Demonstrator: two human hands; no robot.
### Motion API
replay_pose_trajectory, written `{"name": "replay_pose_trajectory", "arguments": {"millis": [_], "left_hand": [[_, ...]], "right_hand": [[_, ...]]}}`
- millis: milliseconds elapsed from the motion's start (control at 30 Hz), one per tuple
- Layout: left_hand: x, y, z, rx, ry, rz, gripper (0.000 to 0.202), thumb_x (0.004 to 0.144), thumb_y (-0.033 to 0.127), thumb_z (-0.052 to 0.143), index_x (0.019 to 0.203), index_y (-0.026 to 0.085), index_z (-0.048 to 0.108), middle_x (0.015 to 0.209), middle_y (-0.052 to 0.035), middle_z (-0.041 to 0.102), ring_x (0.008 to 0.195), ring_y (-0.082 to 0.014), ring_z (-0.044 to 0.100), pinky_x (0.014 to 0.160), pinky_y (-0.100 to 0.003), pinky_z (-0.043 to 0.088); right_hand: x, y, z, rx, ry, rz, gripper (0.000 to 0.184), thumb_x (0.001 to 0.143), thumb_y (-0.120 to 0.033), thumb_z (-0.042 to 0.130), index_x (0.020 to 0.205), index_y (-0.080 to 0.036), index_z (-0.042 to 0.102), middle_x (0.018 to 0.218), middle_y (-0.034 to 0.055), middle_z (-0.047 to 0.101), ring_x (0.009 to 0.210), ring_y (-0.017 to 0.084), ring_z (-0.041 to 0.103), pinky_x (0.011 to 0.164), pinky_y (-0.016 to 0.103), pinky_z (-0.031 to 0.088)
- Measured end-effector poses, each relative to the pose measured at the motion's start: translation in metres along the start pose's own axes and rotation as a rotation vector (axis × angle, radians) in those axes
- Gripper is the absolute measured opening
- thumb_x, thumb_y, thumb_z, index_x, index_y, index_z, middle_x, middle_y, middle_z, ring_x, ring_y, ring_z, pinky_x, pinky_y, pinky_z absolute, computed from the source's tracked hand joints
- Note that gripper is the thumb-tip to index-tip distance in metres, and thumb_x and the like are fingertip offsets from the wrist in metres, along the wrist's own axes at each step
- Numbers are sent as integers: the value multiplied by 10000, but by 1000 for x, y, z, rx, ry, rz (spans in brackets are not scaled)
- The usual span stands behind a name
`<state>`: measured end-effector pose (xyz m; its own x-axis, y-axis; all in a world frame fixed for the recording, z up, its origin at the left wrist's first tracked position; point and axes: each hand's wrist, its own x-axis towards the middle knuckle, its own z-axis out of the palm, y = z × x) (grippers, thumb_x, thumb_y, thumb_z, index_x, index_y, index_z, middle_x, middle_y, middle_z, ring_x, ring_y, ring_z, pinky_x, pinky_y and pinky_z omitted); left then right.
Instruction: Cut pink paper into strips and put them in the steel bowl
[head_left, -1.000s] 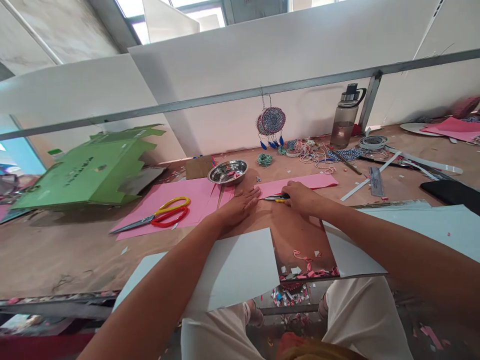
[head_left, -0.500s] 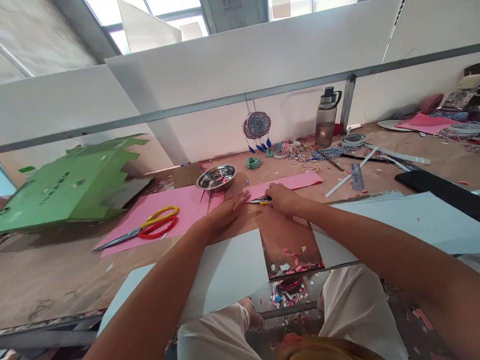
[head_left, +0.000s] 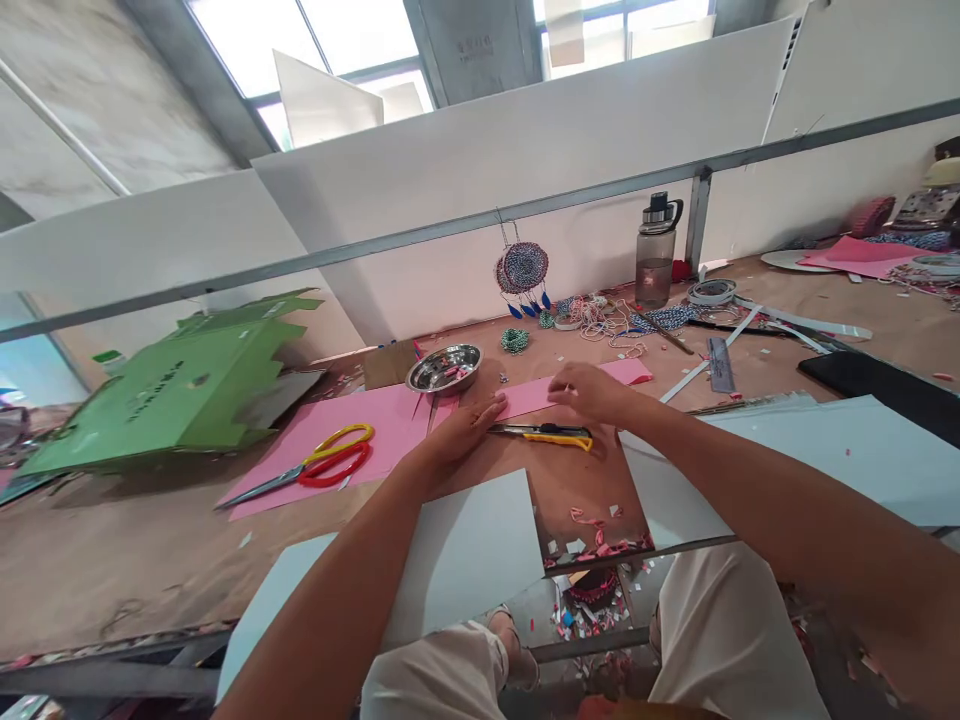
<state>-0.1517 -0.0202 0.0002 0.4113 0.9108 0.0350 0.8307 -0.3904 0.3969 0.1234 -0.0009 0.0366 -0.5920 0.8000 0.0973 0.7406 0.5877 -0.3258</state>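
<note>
My left hand (head_left: 466, 428) lies flat on the brown table, fingers stretched toward the left end of a pink paper strip (head_left: 570, 388). My right hand (head_left: 592, 392) hovers just above that strip with loosely curled fingers and nothing in it. A yellow and black utility knife (head_left: 546, 434) lies on the table right below my right hand, its blade pointing left toward my left fingertips. A larger pink sheet (head_left: 330, 440) spreads to the left, with red and yellow scissors (head_left: 315, 464) resting on it.
A steel bowl (head_left: 444, 368) sits behind the pink sheets. A green cardboard box (head_left: 172, 385) lies at the left. Pale blue sheets (head_left: 465, 550) cover the near edge. A water bottle (head_left: 655, 252), a woven hanging ornament (head_left: 523, 268), cords, a ruler (head_left: 720, 364) and paper scraps crowd the back right.
My right hand has let go of the utility knife, which now lies on the table, and has lifted over the pink strip. The left hand stays flat.
</note>
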Motion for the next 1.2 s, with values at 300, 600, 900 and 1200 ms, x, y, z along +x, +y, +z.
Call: {"name": "replay_pose_trajectory", "arguments": {"millis": [300, 600, 900, 1200], "left_hand": [[2, 18, 7, -37, 139, -16, 450, 951, 448, 447, 1311, 230, 608, 1414, -38, 554, 1304, -237, 517, 1089, -361, 401], [14, 39, 10, 12, 178, 155, 433, 932, 372, 530, 1335, 227, 591, 1396, -63, 574, 1315, -248, 494, 1115, -389, 364], [14, 45, 13, 77, 40, 406, 264, 921, 403, 572, 1055, 251, 743, 1123, -68, 708, 1118, -231, 597, 1021, -369, 421], [24, 45, 3, 39, 453, 141, 384, 902, 411, 599, 1231, 222, 650, 1253, -93, 656, 1201, -264, 555, 1046, -447, 389]], "right_hand": [[11, 54, 4, -162, -105, 230, 308, 847, -272, 600, 1139, -202, 667, 1127, 123, 661, 1085, 286, 522, 792, 333, 368], [18, 52, 2, -148, -123, 188, 334, 813, -184, 602, 1144, -200, 644, 1210, 89, 650, 1057, 242, 534, 736, 281, 360], [17, 46, 2, -190, -121, 178, 183, 823, -182, 598, 980, -185, 692, 1085, 111, 687, 972, 249, 564, 700, 287, 360], [10, 23, -2, -268, 163, -41, 235, 828, -29, 478, 940, -189, 609, 1013, 105, 690, 946, 245, 528, 774, 343, 291]]}}
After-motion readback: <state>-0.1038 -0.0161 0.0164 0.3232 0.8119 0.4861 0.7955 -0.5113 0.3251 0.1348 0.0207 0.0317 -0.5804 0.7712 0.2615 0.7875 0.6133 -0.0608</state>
